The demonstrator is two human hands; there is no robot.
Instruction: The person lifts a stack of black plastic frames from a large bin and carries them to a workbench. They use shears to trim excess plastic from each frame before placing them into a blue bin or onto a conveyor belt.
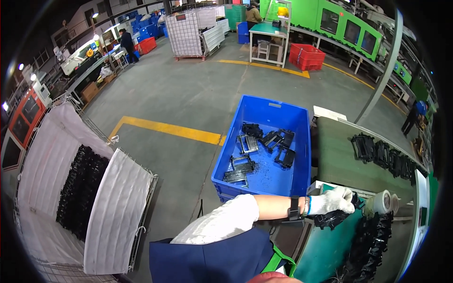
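Note:
My left hand (334, 200), in a white knit glove, reaches across to the right over a green-topped bench (325, 245). Its fingers are curled around a black plastic part (357, 202), of which only a bit shows past the fingertips. Just below the hand, another black plastic frame-like part (330, 220) lies on the bench. Beside them stand pale, round-ended rolls (381, 203). A dense row of black plastic parts (370, 245) runs along the bench's right side. My right hand is not visible.
A blue bin (236, 132) holding several black frames stands ahead. Right of it, a green conveyor belt (337, 151) carries more black parts (380, 153). At left, a white-lined cage cart (120, 212) holds stacked black parts. A post (384, 70) rises at right; people work farther off.

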